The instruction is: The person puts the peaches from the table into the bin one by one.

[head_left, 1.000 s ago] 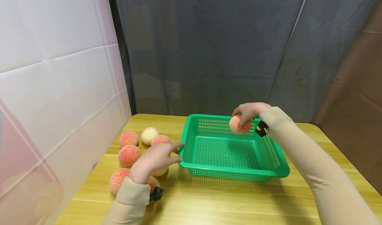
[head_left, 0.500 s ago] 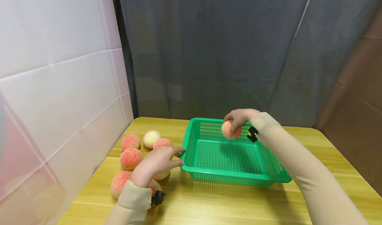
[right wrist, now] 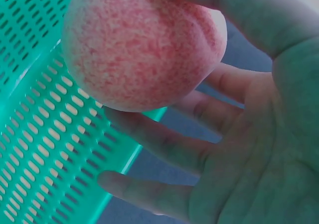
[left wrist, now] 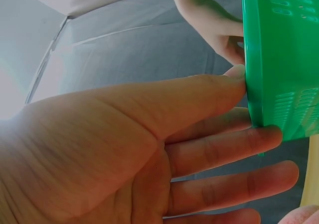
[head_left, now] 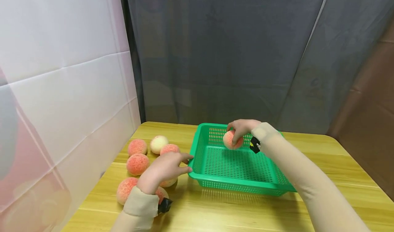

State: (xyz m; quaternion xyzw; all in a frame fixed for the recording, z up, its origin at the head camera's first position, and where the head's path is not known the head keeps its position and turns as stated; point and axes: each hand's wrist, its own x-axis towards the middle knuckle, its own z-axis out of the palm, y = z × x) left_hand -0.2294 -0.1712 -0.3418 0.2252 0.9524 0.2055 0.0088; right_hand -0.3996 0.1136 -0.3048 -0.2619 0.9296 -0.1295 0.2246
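My right hand (head_left: 244,126) holds a pink-and-cream peach (head_left: 229,141) over the back part of the green plastic basket (head_left: 238,183). In the right wrist view, thumb and fingers press this peach (right wrist: 134,50) from opposite sides, above the slotted basket wall (right wrist: 50,129). At the basket's left side, my left hand (head_left: 164,167) touches the rim with extended fingers. The left wrist view has the thumb tip against the green rim (left wrist: 253,50) and the other fingers of that hand (left wrist: 99,144) stretched out straight. Within the basket, no other fruit shows.
Several peaches lie left of the basket, including a red one (head_left: 138,164), a pale one (head_left: 159,144) and one (head_left: 126,190) beside my left wrist. My left hand and sleeve partly cover others. Grey curtain (head_left: 215,54) stands behind the wooden table (head_left: 231,215).
My right hand has moved left and lower over the basket with the peach in its grasp. The left hand stays at the left rim. The whole view has shifted slightly.
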